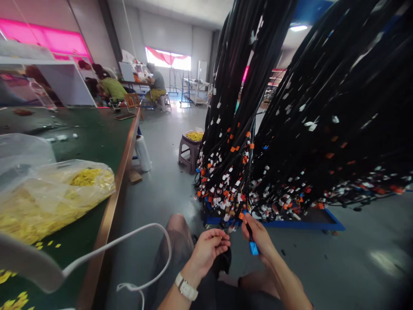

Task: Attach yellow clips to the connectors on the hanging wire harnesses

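Note:
My right hand [260,239] is closed around a black cable, part of a wire harness. A blue connector [254,248] hangs from its lower end, below my fingers. To the left, my left hand [209,250] is pinched, with a speck of yellow at its fingertips that looks like a small yellow piece, mostly hidden. Just beyond both hands hangs a thick bundle of black wire harnesses [238,99], its lower ends crowded with white, orange and red connectors [226,189].
A green-topped table [93,144] on the left bears a clear bag of yellow pieces [61,193]. A white cable [129,236] loops beside my leg. Ahead stands a stool [190,150] with more yellow pieces. A blue-framed cart [335,221] sits under the harnesses. People sit working farther back.

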The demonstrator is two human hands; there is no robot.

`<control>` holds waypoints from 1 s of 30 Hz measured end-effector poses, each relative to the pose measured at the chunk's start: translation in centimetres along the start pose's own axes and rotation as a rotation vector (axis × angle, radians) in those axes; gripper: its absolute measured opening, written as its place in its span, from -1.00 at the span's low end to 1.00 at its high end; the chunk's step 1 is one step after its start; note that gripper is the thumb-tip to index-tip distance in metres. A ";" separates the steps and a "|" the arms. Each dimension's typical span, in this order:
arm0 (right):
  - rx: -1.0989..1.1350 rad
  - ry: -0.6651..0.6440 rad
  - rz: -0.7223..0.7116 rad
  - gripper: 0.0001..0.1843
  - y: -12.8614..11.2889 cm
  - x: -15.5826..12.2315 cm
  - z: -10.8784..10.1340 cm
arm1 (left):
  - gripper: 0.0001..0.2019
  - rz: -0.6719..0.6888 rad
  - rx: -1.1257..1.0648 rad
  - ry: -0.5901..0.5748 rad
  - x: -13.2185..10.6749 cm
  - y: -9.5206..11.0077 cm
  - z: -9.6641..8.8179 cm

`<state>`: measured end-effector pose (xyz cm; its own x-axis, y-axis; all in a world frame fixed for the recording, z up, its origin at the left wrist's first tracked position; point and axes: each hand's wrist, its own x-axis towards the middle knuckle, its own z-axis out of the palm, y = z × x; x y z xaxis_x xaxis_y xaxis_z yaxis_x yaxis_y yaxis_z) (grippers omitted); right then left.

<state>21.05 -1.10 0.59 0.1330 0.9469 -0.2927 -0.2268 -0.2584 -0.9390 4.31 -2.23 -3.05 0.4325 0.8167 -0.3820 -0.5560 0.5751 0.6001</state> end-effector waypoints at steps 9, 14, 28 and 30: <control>0.038 -0.040 -0.038 -0.56 -0.1 -0.8 0.2 | -0.78 -0.015 -0.039 -0.022 -0.2 0.2 0.1; 0.119 -0.038 -0.055 -0.63 0.1 -0.9 0.6 | -0.75 -0.014 -0.037 -0.031 -0.2 0.1 0.0; 0.606 0.150 0.025 -0.59 0.3 0.4 3.0 | -0.76 -0.026 -0.072 -0.079 -0.5 0.0 0.3; 0.651 0.172 0.040 -0.60 0.5 0.6 3.1 | -0.77 -0.024 -0.070 -0.083 -0.4 -0.1 0.2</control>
<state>17.99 -0.06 0.55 0.2519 0.8812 -0.4001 -0.7626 -0.0737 -0.6426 4.40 -2.63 -2.82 0.5019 0.7976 -0.3345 -0.5918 0.5987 0.5397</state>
